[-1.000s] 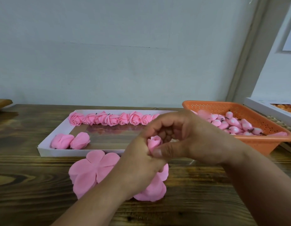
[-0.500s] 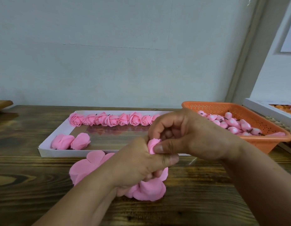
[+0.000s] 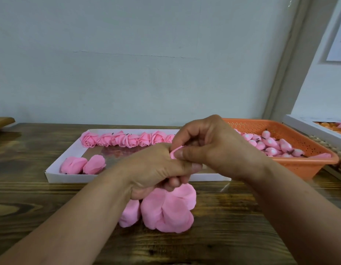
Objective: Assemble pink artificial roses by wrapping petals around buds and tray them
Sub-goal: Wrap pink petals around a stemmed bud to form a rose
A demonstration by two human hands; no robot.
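Note:
My left hand (image 3: 156, 169) grips a pink rose in the making; its bud (image 3: 174, 153) barely peeks out above my fist. Loose pink petals (image 3: 169, 209) hang below that fist, just above the wooden table. My right hand (image 3: 209, 144) pinches the top of the bud with thumb and forefinger. Behind my hands lies a white tray (image 3: 56, 176) with a row of several finished roses (image 3: 125, 139) along its far side and two more roses (image 3: 83, 164) at its near left corner.
An orange perforated basket (image 3: 299, 165) with several pink buds (image 3: 271, 145) stands at the right. A second white tray (image 3: 309, 127) sits at the far right edge. A wooden board (image 3: 3, 121) pokes in at the far left. A grey wall rises behind the table.
My left hand has closed further round the bud and lifted the flat petals off the table, so they now hang bunched below the fist. My right hand has stayed pinching the top.

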